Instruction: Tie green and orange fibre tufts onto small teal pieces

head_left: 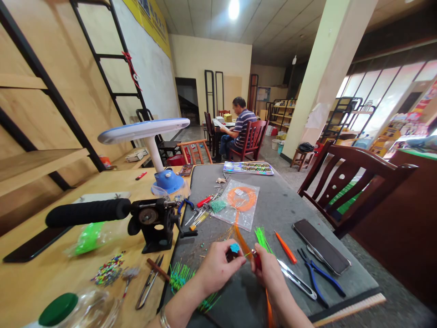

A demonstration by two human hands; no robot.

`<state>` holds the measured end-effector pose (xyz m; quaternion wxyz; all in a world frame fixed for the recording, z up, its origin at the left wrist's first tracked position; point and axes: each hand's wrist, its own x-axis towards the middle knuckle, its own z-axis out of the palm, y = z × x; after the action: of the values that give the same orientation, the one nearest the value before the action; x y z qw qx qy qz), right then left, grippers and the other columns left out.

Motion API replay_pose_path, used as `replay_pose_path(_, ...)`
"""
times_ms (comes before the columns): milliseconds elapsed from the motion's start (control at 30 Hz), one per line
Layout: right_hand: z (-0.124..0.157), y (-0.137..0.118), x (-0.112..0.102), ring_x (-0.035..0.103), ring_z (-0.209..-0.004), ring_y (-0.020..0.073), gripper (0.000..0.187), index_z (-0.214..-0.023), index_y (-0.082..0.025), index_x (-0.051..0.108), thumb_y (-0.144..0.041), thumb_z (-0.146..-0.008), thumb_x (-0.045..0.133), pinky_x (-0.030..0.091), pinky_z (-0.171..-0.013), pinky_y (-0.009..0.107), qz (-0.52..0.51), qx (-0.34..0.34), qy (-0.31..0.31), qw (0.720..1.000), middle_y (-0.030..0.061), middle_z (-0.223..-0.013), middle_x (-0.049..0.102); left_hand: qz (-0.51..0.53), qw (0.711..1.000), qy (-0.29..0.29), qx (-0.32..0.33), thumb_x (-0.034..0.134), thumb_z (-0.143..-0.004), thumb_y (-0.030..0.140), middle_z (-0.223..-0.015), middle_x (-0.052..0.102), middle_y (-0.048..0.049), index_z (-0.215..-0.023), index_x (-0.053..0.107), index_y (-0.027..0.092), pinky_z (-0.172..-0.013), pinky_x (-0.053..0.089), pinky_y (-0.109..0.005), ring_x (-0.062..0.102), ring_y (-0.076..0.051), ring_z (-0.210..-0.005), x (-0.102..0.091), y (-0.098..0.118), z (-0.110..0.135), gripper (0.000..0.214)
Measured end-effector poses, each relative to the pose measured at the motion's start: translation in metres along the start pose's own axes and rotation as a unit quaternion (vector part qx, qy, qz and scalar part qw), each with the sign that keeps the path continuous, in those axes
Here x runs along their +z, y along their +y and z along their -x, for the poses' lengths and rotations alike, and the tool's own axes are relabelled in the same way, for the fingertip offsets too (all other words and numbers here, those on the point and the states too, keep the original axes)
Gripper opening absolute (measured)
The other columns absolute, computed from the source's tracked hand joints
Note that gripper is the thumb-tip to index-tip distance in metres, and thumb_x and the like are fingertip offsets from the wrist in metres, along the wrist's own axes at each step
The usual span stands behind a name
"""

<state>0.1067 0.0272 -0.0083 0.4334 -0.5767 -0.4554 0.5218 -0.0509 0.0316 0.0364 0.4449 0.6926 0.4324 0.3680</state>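
My left hand (218, 269) is closed round a small piece whose turquoise, bead-like top (234, 247) shows between thumb and forefinger; its lower part is hidden. My right hand (269, 271) grips a small red tool with a shiny metal tip (256, 260), its kind unclear. A thin yellow-green strand runs between the hands. Behind them, a band of orange fibres (243, 238) comes from a plastic bag (251, 218). Beside my right hand lie green bristle-like strands (262, 239) and silver thread snips (297, 279). Green strands with turquoise bits (180, 275) lie by my left forearm.
An orange pointed stick (286, 247), blue pliers (321, 278) and a phone (321, 246) lie right. Left stand a black hand-cranked device (153, 223) and a lamp-like stand (167, 180), near scissors (149, 282), loose beads (109, 269) and a green-lidded jar (58, 310). A person sits farther back.
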Motion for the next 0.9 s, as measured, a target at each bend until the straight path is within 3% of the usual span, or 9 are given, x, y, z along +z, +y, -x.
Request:
replay_pose_path(67, 0.001, 0.002, 0.000, 0.023, -0.033, 0.0081, 0.062, -0.047, -0.020, 0.052, -0.072, -0.078, 0.036, 0.016, -0.036, 0.023, -0.056, 0.011, 0.012, 0.998, -0.0069, -0.036, 0.030, 0.007, 1.000, 0.003, -0.006, 0.063, -0.074, 0.027, -0.062, 0.060, -0.0007, -0.068, 0.063, 0.015, -0.057, 0.037, -0.023, 0.050, -0.013, -0.059, 0.000, 0.000, 0.000, 0.013)
replay_pose_path(167, 0.006, 0.004, 0.000, 0.021, -0.034, 0.0060, 0.054, -0.074, -0.018, 0.062, -0.071, -0.068, 0.054, 0.015, -0.036, 0.020, -0.126, -0.027, 0.041, 0.991, -0.0096, -0.042, 0.034, 0.033, 0.999, 0.011, -0.021, 0.065, -0.072, 0.029, -0.060, 0.059, -0.0005, -0.066, 0.062, 0.015, -0.056, 0.037, -0.023, 0.049, -0.013, -0.058, 0.001, 0.000, -0.001, 0.015)
replay_pose_path(267, 0.014, 0.006, 0.001, 0.024, -0.035, 0.0055, 0.053, -0.088, -0.017, 0.064, -0.064, -0.064, 0.066, 0.017, -0.036, 0.020, -0.125, -0.065, 0.064, 0.988, -0.0099, -0.045, 0.037, 0.058, 0.998, 0.018, -0.035, 0.065, -0.071, 0.030, -0.060, 0.059, -0.0009, -0.067, 0.061, 0.015, -0.057, 0.037, -0.023, 0.049, -0.013, -0.058, 0.002, -0.002, -0.002, 0.017)
replay_pose_path(433, 0.016, 0.007, 0.006, 0.035, -0.037, 0.0087, 0.045, -0.084, -0.017, 0.068, -0.059, -0.067, 0.067, 0.024, -0.037, 0.021, -0.094, -0.089, 0.078, 0.988, -0.0064, -0.044, 0.044, 0.062, 0.997, 0.018, -0.032, 0.065, -0.071, 0.027, -0.060, 0.059, -0.0006, -0.067, 0.061, 0.015, -0.057, 0.038, -0.023, 0.049, -0.013, -0.057, 0.004, -0.004, -0.002, 0.014)
replay_pose_path(633, 0.006, 0.008, 0.004, 0.038, -0.043, 0.0094, 0.041, -0.067, -0.017, 0.064, -0.057, -0.066, 0.069, 0.027, -0.040, 0.021, -0.065, -0.110, 0.077, 0.989, -0.0046, -0.048, 0.048, 0.060, 0.998, 0.000, -0.023, 0.064, -0.072, 0.024, -0.062, 0.061, -0.0011, -0.068, 0.062, 0.014, -0.058, 0.039, -0.023, 0.051, -0.013, -0.059, 0.004, -0.007, 0.000, 0.011)
replay_pose_path(900, 0.011, -0.004, -0.003, 0.048, -0.055, 0.0131, 0.035, -0.074, -0.016, 0.067, -0.050, -0.070, 0.068, 0.036, -0.050, 0.022, -0.023, -0.134, 0.052, 0.989, -0.0001, -0.062, 0.059, 0.076, 0.996, -0.012, -0.040, 0.065, -0.071, 0.022, -0.065, 0.065, -0.0029, -0.068, 0.062, 0.014, -0.062, 0.042, -0.025, 0.055, -0.015, -0.063, 0.005, -0.007, -0.001, 0.008)
